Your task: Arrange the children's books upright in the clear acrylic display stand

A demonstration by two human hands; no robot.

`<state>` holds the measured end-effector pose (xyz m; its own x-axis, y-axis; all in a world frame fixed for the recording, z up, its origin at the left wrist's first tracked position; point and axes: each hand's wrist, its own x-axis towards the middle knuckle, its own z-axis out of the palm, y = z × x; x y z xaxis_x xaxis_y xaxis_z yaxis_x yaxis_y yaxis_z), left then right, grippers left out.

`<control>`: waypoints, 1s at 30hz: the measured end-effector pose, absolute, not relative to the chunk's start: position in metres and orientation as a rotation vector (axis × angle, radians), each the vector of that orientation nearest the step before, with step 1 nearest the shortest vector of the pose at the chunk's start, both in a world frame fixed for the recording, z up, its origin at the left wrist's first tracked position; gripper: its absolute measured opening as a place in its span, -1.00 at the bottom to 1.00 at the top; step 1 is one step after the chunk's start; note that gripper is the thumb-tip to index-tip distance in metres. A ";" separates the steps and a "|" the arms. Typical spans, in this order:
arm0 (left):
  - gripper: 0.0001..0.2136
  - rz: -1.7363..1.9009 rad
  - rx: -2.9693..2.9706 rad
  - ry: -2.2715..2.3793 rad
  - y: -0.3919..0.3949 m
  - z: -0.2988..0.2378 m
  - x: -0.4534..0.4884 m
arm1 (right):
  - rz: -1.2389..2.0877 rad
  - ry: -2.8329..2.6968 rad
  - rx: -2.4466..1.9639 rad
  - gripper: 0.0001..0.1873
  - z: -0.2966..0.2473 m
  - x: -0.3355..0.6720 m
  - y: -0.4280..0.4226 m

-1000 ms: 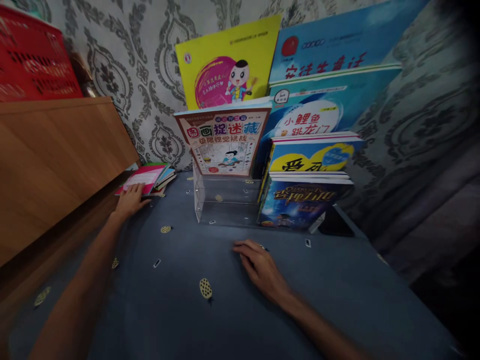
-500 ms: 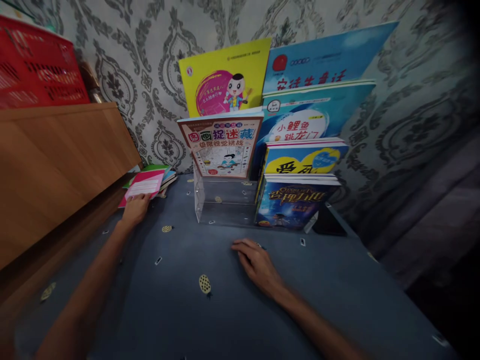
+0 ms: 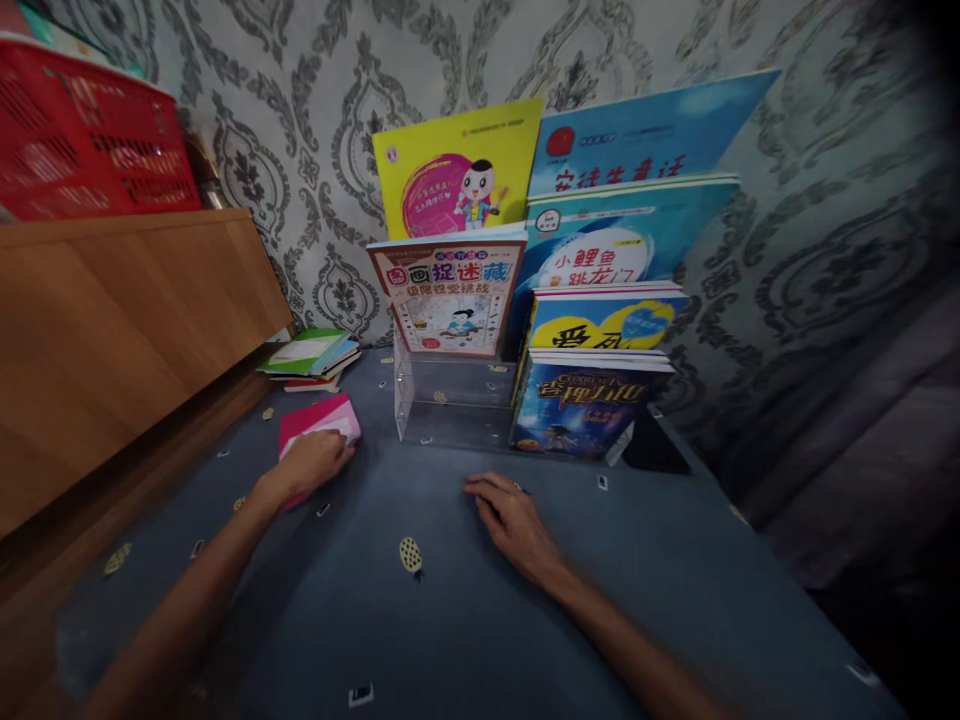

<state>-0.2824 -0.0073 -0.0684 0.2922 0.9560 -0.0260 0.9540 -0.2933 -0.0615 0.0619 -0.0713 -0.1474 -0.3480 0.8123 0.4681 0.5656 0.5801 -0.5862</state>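
Note:
My left hand (image 3: 313,462) grips a pink booklet (image 3: 320,421) with a white label, holding it low over the blue patterned cloth (image 3: 450,620), just left of a clear acrylic stand (image 3: 450,405). My right hand (image 3: 512,520) rests flat on the cloth in front of the stand, fingers stretched out and holding nothing. The stand's tiers hold upright books: a hide-and-seek picture book (image 3: 448,293), a yellow book (image 3: 457,165) behind it, and blue books (image 3: 600,400) on the right. The front left slot of the stand has no book in it.
A small stack of thin booklets (image 3: 311,356) with a green one on top lies by the patterned wall. A wooden cabinet (image 3: 112,320) runs along the left with a red basket (image 3: 82,140) on top. A dark object (image 3: 654,450) sits right of the stand.
My left hand has drawn the pink booklet off the stack by the wall and brought it right and nearer, beside the stand. The right hand has stayed put.

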 end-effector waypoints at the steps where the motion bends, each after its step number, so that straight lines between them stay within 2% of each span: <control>1: -0.53 -0.002 -2.662 -1.834 -0.010 -0.066 -0.279 | 0.418 -2.059 -1.092 -0.65 -0.147 0.062 -0.071; 3: -0.41 -0.216 -2.965 -1.819 -0.010 -0.062 -0.278 | 0.417 -2.061 -1.089 -0.65 -0.147 0.061 -0.072; 5: -0.38 -0.333 -2.955 -1.903 -0.002 -0.061 -0.285 | 0.418 -2.063 -1.084 -0.64 -0.146 0.061 -0.071; 8: -0.55 -0.236 -2.305 -2.116 0.013 -0.070 -0.302 | 0.417 -2.068 -1.081 -0.65 -0.148 0.061 -0.071; 11: -0.53 -0.161 -2.079 -2.223 0.019 -0.088 -0.315 | 0.411 -2.074 -1.087 -0.65 -0.148 0.061 -0.070; 23: -0.50 -0.145 -2.059 -2.170 -0.007 -0.121 -0.307 | 0.434 -2.086 -1.106 -0.67 -0.147 0.058 -0.073; 30: -0.51 -0.273 -2.187 -2.050 -0.036 -0.130 -0.288 | 0.418 -2.082 -1.085 -0.66 -0.150 0.059 -0.077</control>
